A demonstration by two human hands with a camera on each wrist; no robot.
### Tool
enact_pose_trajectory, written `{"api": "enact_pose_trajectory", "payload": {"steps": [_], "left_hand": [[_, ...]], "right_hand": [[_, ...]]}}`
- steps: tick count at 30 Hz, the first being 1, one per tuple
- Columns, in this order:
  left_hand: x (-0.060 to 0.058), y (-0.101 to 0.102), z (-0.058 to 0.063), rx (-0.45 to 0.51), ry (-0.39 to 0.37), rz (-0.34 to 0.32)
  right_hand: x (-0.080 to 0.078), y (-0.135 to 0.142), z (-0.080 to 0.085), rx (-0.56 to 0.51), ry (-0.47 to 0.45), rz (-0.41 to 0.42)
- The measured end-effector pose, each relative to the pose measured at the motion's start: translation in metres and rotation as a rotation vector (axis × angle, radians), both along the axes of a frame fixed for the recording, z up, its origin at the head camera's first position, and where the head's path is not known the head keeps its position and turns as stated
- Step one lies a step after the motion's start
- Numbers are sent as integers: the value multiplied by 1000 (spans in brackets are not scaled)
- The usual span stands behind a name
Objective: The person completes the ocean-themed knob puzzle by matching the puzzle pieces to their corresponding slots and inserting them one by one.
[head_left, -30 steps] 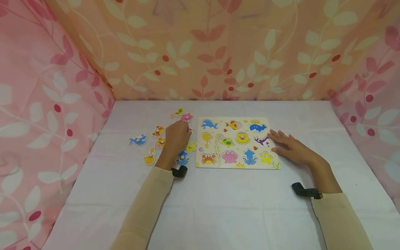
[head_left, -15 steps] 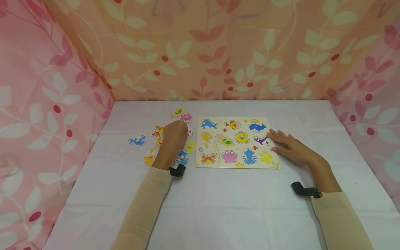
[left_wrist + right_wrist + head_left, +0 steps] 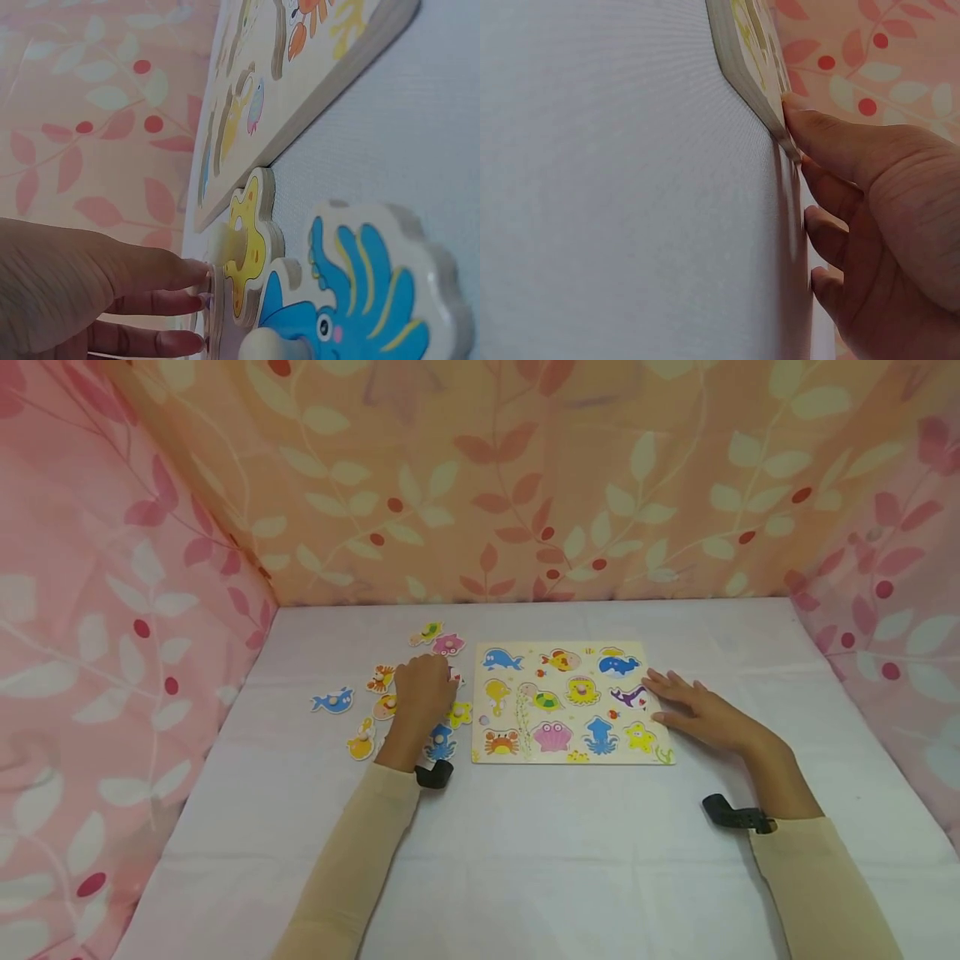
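My left hand (image 3: 426,689) is over a group of knobbed wooden puzzle pieces left of the puzzle board (image 3: 581,718). Its thumb and fingertips pinch at the top of a white-edged piece (image 3: 215,319), whose knob is hidden; red and purple show on this piece in the head view. Beside it lie a yellow starfish piece (image 3: 255,247) and a blue squid piece (image 3: 382,292). My right hand (image 3: 697,714) rests with fingers extended at the board's right edge, its thumb touching the corner area in the right wrist view.
Around the left hand lie a blue whale piece (image 3: 332,701), a seahorse piece (image 3: 362,741), a crab piece (image 3: 381,678) and a fish piece (image 3: 385,706). Farther back are a turtle piece (image 3: 427,633) and a pink shell piece (image 3: 449,644). Patterned curtains (image 3: 480,485) enclose the white table.
My left hand shifted slightly left, then back right, staying over the same pieces. The right hand has kept its place at the board; the head view has tilted a little.
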State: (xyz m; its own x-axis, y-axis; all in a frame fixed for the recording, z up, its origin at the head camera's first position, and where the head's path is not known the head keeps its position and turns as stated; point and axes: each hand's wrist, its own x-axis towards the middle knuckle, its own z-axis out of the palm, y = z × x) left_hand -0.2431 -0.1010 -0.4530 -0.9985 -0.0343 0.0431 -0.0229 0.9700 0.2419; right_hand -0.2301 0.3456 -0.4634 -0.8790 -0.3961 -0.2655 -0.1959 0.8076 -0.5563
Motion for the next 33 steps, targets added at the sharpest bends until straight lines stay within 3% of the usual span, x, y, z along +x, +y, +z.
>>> {"api": "enact_pose_trajectory", "payload": {"steps": [8, 13, 23, 33], "left_hand": [[2, 1, 3, -34, -3, 16], [6, 0, 7, 15, -35, 32], [9, 2, 15, 108, -11, 2], [10, 0, 10, 144, -18, 16]], "right_hand": [[0, -1, -2, -8, -8, -3], [1, -1, -3, -5, -10, -1], [2, 3, -1, -10, 29, 11], [3, -2, 2, -6, 3, -12]]}}
